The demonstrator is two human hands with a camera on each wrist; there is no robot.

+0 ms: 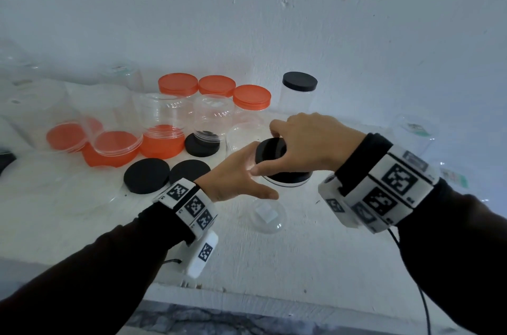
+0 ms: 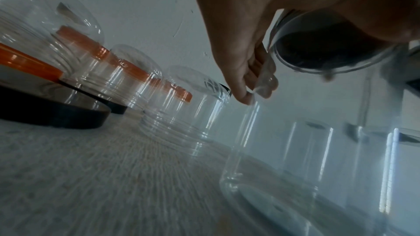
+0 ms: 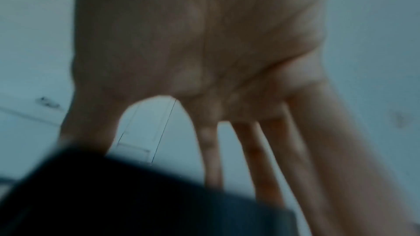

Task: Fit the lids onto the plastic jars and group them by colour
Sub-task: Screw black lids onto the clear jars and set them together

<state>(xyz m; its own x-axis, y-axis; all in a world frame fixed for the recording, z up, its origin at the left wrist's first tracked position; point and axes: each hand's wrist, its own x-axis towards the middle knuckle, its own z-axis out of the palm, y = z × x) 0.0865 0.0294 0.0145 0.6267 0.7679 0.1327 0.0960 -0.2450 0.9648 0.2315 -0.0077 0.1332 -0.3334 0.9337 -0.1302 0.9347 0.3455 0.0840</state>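
Black sleeves and white wrist bands sit closest. Next, the left hand [image 1: 233, 170] wraps round a clear jar [image 1: 267, 214] standing on the white surface [image 1: 315, 252], and the right hand [image 1: 304, 139] grips the round black lid [image 1: 271, 149] on top of it. Two flat black lids [image 1: 146, 175] lie to the left. Farther back, see-through jars stand upside down over orange lids [image 1: 162, 144]. By the wall stand orange-topped jars [image 1: 178, 85] and one black-topped jar [image 1: 299, 93], all holding nothing.

black lids [image 1: 146, 175] 5 | orange lids [image 1: 178, 83] at least 6 | jars [image 1: 211, 115] unclear
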